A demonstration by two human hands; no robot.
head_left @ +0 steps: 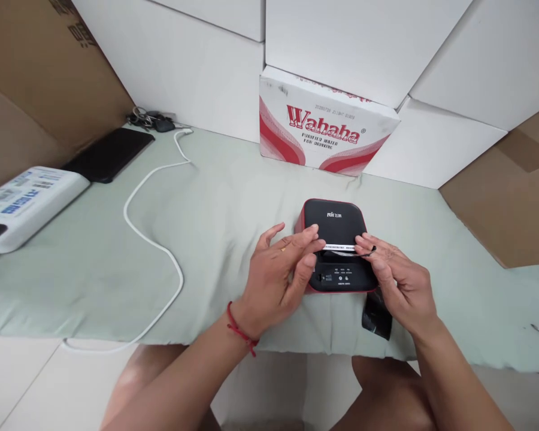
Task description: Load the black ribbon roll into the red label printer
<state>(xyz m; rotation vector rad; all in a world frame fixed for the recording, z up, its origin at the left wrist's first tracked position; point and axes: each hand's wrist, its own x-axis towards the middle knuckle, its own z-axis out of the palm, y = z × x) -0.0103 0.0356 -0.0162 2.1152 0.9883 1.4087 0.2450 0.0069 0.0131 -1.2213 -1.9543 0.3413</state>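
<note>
A small black label printer with a red rim point(336, 224) sits on the pale green cloth point(215, 239) in front of me. A white label strip point(339, 246) sticks out of its slot. My left hand point(276, 275) rests at the printer's left side, thumb and forefinger pinched on the strip's left end. My right hand point(397, 281) is at the right side, fingers pinched on the strip's right end, with a thin black loop by the fingertips. A black object point(377, 317) lies under my right wrist at the cloth's front edge.
A white cable point(155, 239) snakes across the cloth's left part. A black phone point(110, 152), keys point(150, 120) and a white device point(22, 203) lie far left. A Wahaha water carton point(326, 129) and white boxes stand behind. Cardboard lies on both sides.
</note>
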